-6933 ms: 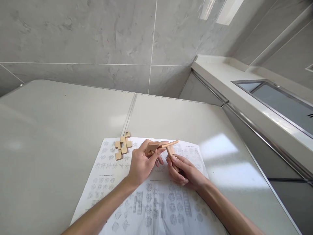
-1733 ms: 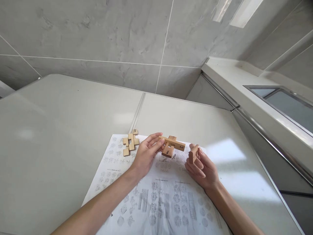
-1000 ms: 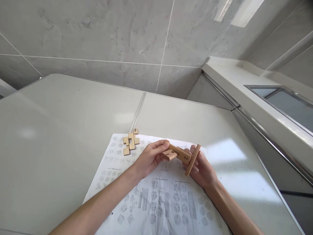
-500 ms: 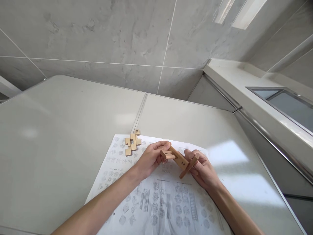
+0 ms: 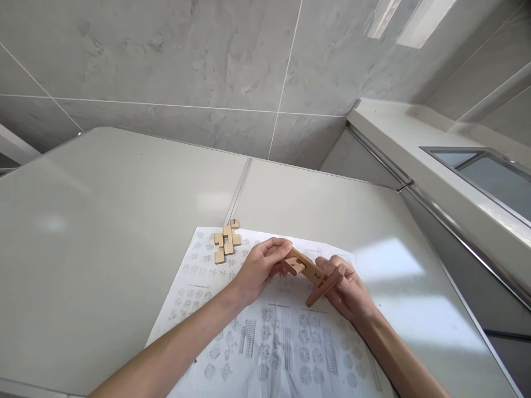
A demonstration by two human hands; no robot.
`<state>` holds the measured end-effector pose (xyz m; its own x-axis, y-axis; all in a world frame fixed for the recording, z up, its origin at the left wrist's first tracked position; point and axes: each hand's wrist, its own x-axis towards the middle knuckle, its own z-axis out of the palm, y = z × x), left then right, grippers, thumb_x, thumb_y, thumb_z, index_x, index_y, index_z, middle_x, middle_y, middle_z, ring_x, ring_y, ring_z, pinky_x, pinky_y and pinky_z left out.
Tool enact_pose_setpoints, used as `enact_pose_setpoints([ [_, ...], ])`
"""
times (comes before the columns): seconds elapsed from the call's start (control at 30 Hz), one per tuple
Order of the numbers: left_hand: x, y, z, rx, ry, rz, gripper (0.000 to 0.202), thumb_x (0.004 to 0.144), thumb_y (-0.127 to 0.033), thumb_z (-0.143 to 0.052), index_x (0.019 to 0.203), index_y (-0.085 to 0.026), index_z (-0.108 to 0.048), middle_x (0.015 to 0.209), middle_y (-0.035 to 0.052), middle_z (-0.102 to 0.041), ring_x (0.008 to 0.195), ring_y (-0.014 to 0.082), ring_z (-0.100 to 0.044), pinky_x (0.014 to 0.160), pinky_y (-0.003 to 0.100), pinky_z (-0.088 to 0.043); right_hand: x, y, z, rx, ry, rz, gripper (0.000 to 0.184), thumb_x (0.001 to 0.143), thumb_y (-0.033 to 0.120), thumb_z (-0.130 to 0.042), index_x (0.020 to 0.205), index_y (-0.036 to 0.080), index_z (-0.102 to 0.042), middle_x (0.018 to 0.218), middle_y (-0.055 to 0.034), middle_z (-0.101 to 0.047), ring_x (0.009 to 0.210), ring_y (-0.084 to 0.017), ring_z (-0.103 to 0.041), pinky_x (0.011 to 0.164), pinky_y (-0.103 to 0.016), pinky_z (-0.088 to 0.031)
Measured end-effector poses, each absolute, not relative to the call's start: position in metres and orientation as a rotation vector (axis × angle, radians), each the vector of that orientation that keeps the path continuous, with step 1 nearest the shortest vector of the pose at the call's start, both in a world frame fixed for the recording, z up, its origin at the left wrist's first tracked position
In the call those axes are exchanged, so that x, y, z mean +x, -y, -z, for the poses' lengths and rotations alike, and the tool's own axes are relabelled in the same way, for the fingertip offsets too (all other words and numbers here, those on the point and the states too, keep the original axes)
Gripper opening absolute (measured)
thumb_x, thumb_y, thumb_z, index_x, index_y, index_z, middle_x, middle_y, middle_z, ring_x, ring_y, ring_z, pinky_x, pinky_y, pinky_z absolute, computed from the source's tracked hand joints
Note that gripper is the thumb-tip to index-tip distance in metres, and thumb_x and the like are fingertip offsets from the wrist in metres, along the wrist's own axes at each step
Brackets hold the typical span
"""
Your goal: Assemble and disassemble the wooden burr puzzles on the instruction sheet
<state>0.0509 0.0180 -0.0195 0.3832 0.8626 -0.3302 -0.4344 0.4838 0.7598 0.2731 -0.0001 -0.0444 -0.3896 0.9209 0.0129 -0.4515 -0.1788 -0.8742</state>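
Observation:
Above the sheet, both hands grip flat wooden puzzle pieces joined crosswise. My left hand pinches the upper left end of a long wooden puzzle piece marked "2". A shorter numbered piece crosses it near the left fingers; its number is hard to read. At the lower right end sits a reddish-brown wooden piece, turned across the long one, with my right hand closed around that end. Some right fingertips are hidden behind the wood. Left of my hands, several loose pale wooden pieces lie together, one marked "3".
Under the hands a large printed instruction sheet with small diagrams covers the near part of the white table. A seam runs across the tabletop. Grey tiled wall rises behind, and a pale ledge with a window stands right.
The joined pieces have turned slightly in my hands, and the crossing piece near my left fingers is tilted differently. My right hand has shifted slightly right. The loose pieces lie as before.

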Motion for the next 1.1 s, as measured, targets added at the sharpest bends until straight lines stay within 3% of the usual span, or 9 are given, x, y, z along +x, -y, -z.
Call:
enact_pose_setpoints([
  [0.47, 0.0501, -0.0196, 0.0174, 0.711, -0.835, -0.951, 0.042, 0.088, -0.052, -0.087, 0.099, -0.016, -0.069, 0.09, 0.006, -0.074, 0.076, 0.0155, -0.067, 0.065, 0.027, -0.047, 0.275, -0.0009, 0.0465, -0.673, 1.069, -1.74, 0.016, 0.089, 0.044, -0.09, 0.092, 0.032, -0.08, 0.079, 0.0047, -0.044, 0.051, -0.006, -0.027, 0.046, -0.021, -0.028],
  [0.93, 0.0495, -0.0206, 0.0121, 0.751, -0.818, -0.97, 0.038, 0.089, -0.049, -0.086, 0.093, -0.015, -0.068, 0.079, 0.0031, -0.07, 0.067, 0.0131, -0.063, 0.059, 0.026, -0.042, 0.2748, -0.0004, 0.0458, -0.683, 1.102, -1.723, 0.017, 0.092, 0.043, -0.087, 0.088, 0.028, -0.079, 0.083, 0.0042, -0.043, 0.053, -0.006, -0.031, 0.047, -0.023, -0.026],
  [1.1, 0.0495, -0.0215, 0.0145, 0.737, -0.825, -0.962, 0.039, 0.087, -0.048, -0.087, 0.094, -0.015, -0.068, 0.079, 0.0026, -0.071, 0.065, 0.0114, -0.059, 0.058, 0.026, -0.041, 0.275, -0.0001, 0.0456, -0.706, 1.121, -1.722, 0.017, 0.092, 0.044, -0.087, 0.09, 0.028, -0.081, 0.093, 0.0015, -0.049, 0.054, -0.005, -0.034, 0.047, -0.023, -0.026],
])
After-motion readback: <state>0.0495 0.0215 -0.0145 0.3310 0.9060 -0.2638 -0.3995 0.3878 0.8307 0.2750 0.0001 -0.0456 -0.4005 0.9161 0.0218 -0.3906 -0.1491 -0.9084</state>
